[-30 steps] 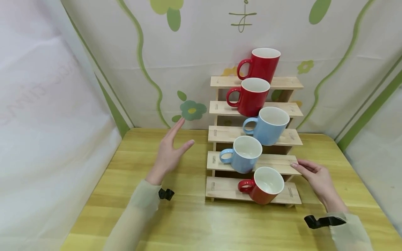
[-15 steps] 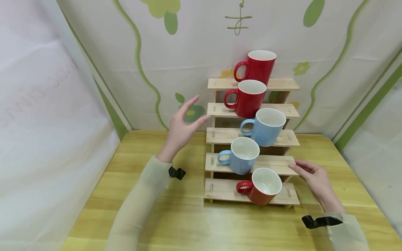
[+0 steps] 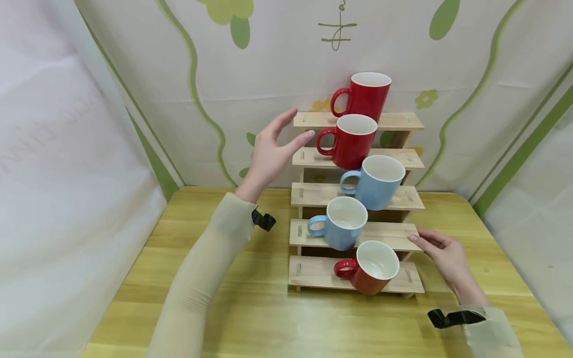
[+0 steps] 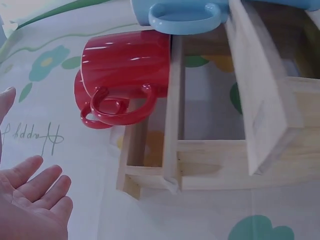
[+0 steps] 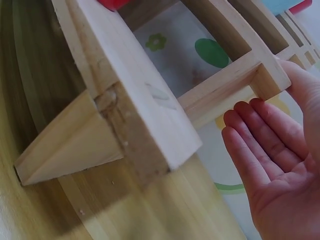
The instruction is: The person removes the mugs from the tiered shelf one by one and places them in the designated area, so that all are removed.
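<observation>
A stepped wooden rack [image 3: 315, 193] carries one upright mug on each tier. Its top tier bears a red mug [image 3: 369, 101], and a second red mug [image 3: 356, 145] is one tier down. Below come a light blue mug [image 3: 380, 186], another light blue mug [image 3: 344, 231] and, at the bottom, a red mug with white inside [image 3: 368, 281]. My left hand [image 3: 270, 156] is in the air just left of the second tier, thumb and fingers spread, apart from that mug's handle. My right hand [image 3: 449, 263] pinches the right end of the second-lowest shelf, thumb on top, fingers below [image 5: 250, 145].
The rack stands on a wood-grain table [image 3: 250, 308], close to a white printed cloth [image 3: 259, 54] hanging behind it. Cloth walls also rise at the left [image 3: 58, 199] and right [image 3: 532, 238]. All mug handles point left.
My left hand has risen and moved right, from over the table's left side to beside the upper tiers. My right hand keeps its hold on the shelf end. The mugs stay on their tiers.
</observation>
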`<state>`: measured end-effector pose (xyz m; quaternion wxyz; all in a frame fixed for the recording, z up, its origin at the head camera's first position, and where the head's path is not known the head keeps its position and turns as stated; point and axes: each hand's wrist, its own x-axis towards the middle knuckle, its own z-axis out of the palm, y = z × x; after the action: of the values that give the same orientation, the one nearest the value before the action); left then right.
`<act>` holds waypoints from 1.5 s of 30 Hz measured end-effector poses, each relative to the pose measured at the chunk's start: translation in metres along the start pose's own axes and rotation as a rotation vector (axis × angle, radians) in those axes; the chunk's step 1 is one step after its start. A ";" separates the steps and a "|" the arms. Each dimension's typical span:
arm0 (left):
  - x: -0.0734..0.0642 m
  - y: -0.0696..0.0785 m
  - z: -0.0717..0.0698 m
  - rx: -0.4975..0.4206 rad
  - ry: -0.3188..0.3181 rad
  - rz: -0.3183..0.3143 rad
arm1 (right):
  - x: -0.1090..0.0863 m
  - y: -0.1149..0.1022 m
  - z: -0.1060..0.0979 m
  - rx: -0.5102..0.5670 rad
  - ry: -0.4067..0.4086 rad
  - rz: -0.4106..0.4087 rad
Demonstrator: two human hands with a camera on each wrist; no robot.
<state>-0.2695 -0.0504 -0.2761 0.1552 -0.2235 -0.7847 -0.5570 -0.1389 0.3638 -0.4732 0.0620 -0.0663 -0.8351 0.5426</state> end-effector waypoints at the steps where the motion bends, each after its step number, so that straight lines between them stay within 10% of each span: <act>1: 0.003 0.002 0.000 -0.008 -0.004 0.001 | -0.001 0.000 0.000 -0.007 0.004 0.000; 17: 0.019 0.014 0.011 -0.022 -0.032 -0.004 | -0.004 -0.006 0.000 -0.029 0.009 -0.029; 45: 0.107 0.036 0.057 -0.139 -0.122 -0.247 | 0.006 -0.013 0.001 -0.042 -0.016 -0.041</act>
<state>-0.3418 0.0323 -0.2131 0.0216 -0.1687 -0.7738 -0.6102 -0.1454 0.3590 -0.4613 0.0653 -0.0461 -0.8479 0.5242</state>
